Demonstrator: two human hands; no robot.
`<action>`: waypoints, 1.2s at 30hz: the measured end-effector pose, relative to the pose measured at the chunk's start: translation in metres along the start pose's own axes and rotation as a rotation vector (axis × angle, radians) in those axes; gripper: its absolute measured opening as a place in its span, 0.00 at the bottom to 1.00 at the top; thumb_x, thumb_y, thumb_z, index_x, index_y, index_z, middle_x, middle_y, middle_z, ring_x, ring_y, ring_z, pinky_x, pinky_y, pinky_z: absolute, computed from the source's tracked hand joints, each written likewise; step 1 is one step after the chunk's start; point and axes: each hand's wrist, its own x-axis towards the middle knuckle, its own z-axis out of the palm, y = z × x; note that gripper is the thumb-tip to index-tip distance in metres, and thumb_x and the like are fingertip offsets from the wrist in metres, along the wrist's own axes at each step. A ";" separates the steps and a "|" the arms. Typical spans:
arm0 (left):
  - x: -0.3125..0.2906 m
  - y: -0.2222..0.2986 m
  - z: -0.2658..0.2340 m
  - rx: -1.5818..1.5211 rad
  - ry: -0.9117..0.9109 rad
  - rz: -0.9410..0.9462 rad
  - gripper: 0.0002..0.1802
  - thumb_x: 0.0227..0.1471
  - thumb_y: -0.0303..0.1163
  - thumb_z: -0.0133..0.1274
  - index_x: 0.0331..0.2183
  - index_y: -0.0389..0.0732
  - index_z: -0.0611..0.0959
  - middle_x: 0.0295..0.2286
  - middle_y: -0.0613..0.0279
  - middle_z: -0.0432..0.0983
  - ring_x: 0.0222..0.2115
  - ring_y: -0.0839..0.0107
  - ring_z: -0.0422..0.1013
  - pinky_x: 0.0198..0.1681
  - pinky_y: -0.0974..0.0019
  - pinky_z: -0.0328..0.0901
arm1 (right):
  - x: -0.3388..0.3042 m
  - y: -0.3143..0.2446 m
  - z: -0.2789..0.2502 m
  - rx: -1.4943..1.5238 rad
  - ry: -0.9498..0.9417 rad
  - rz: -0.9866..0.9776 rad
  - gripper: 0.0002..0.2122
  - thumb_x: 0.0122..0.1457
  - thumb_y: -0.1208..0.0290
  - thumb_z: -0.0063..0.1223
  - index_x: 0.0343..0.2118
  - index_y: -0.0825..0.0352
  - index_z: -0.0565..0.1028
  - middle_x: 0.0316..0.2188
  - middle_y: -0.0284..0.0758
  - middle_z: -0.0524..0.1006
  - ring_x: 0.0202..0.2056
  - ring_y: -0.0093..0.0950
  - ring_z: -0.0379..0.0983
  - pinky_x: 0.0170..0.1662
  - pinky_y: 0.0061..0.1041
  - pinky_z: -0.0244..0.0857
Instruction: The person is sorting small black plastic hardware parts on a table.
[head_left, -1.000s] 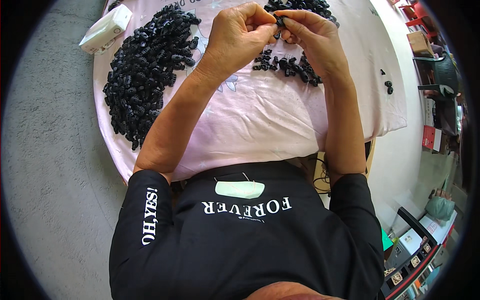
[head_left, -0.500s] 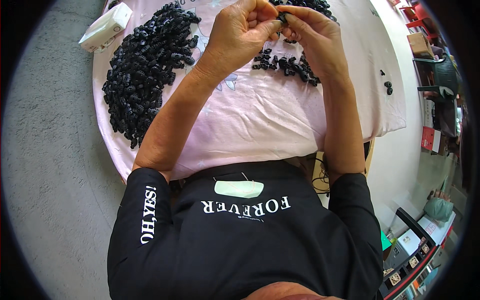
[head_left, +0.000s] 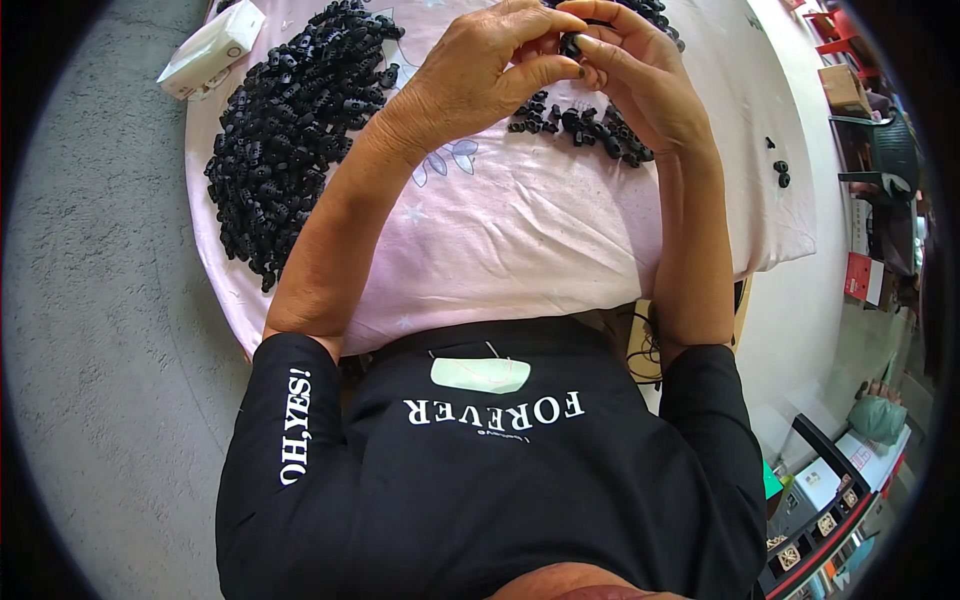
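Over the far part of the table, my left hand [head_left: 478, 65] and my right hand [head_left: 650, 75] meet fingertip to fingertip. Between them is a small black plastic part [head_left: 570, 44], largely covered by the fingers. My right thumb and curled fingers pinch it. The left index finger reaches its far side, while the left thumb points toward it from just below. A large heap of similar black parts [head_left: 285, 140] lies left of my left forearm. Smaller black pieces [head_left: 600, 132] are scattered beneath and between my hands, and more are piled beyond the right hand.
A pale pink patterned cloth [head_left: 510, 240] covers the table. A white box [head_left: 212, 48] stands at the far left edge. A few loose black pieces [head_left: 782, 174] lie near the right edge. Off to the right are a dark chair [head_left: 893, 150] and a cardboard box [head_left: 845, 90].
My left thumb has drawn down from the part and straightened, and the left hand has turned slightly. My right hand has shifted a little right, still pinching the part.
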 end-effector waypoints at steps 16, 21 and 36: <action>0.003 0.003 0.008 0.127 0.159 0.083 0.09 0.52 0.25 0.61 0.37 0.34 0.84 0.28 0.50 0.80 0.28 0.57 0.78 0.32 0.61 0.71 | 0.028 0.030 -0.022 0.256 -0.589 -0.436 0.12 0.65 0.75 0.58 0.50 0.70 0.74 0.36 0.34 0.81 0.30 0.18 0.77 0.33 0.15 0.72; 0.001 -0.031 -0.032 0.372 0.288 -0.060 0.08 0.54 0.26 0.63 0.36 0.33 0.85 0.29 0.51 0.83 0.27 0.65 0.78 0.31 0.64 0.70 | 0.003 0.003 -0.018 -0.237 0.145 -0.012 0.07 0.66 0.75 0.56 0.45 0.70 0.77 0.29 0.32 0.81 0.26 0.18 0.76 0.30 0.15 0.69; -0.038 -0.062 -0.142 0.461 -0.140 -0.670 0.12 0.47 0.24 0.60 0.37 0.32 0.86 0.23 0.68 0.77 0.25 0.79 0.70 0.29 0.70 0.65 | -0.001 0.006 -0.030 -1.219 0.032 0.046 0.07 0.56 0.74 0.64 0.35 0.71 0.82 0.28 0.32 0.82 0.31 0.19 0.78 0.37 0.23 0.71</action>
